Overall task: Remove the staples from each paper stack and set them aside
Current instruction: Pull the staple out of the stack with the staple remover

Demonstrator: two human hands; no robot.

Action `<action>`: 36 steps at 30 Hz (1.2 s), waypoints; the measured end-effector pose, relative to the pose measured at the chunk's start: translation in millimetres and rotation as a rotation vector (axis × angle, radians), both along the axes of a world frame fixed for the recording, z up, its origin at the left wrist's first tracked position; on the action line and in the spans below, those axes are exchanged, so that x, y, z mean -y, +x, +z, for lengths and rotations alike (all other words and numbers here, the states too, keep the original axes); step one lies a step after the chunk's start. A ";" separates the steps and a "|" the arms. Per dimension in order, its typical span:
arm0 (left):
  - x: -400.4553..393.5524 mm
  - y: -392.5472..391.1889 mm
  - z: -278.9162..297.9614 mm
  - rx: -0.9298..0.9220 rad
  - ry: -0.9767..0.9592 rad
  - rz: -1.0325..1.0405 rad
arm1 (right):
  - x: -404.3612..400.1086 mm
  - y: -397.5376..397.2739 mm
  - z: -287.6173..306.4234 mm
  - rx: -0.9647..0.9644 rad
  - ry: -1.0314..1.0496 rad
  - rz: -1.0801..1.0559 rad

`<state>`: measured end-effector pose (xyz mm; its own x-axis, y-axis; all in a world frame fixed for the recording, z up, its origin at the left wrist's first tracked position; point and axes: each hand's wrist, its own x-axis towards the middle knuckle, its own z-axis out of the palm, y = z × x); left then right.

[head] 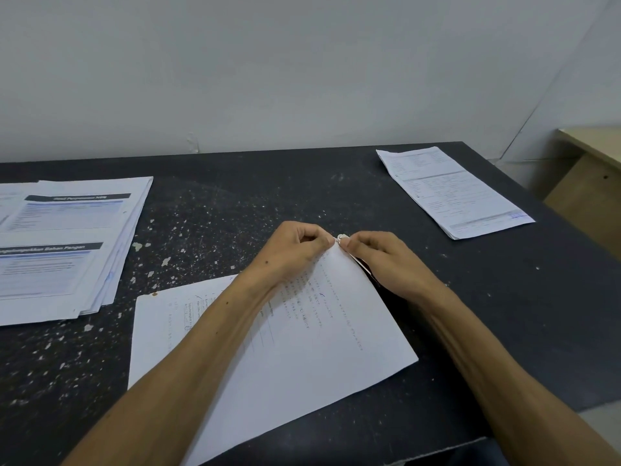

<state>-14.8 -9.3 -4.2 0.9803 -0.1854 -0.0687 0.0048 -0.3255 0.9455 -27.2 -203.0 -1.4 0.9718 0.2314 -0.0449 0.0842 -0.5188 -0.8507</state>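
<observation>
A white paper stack (pixel 302 348) with faint printed lines lies turned at an angle in front of me on the dark table (pixel 235 203). My left hand (pixel 295 250) pinches the stack's far corner with curled fingers. My right hand (pixel 379 257) pinches the same corner from the right, thumb and fingers closed round a small silvery metal piece (pixel 342 237) at the corner tip. Whether that piece is the staple or a small tool I cannot tell. The two hands almost touch.
A thick pile of printed papers (pixel 67 243) lies at the table's left. One printed sheet set (pixel 453 190) lies at the far right, near the table's right edge. A beige desk (pixel 594 163) stands beyond that edge. A white wall rises behind.
</observation>
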 end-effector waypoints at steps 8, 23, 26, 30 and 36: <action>-0.7 0.7 0.0 -0.004 0.028 -0.006 | 0.2 -1.0 5.6 -0.180 0.101 0.007; -0.1 3.7 -8.8 0.031 0.056 -0.012 | -5.6 -1.2 -7.1 0.165 -0.232 -0.076; -1.7 3.3 -7.6 0.038 0.016 -0.018 | -3.0 -1.2 3.2 -0.004 -0.045 -0.022; -1.3 0.9 -3.4 0.019 0.019 -0.018 | -2.6 1.9 7.4 -0.100 0.075 0.001; -1.1 -1.1 0.0 -0.019 0.009 0.003 | -5.2 2.0 10.5 -0.099 0.070 -0.001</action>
<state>-16.0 -8.2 -4.2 0.9793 -0.1817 -0.0888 0.0235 -0.3339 0.9423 -25.2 -197.8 9.1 0.9636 0.2366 -0.1242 -0.0023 -0.4577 -0.8891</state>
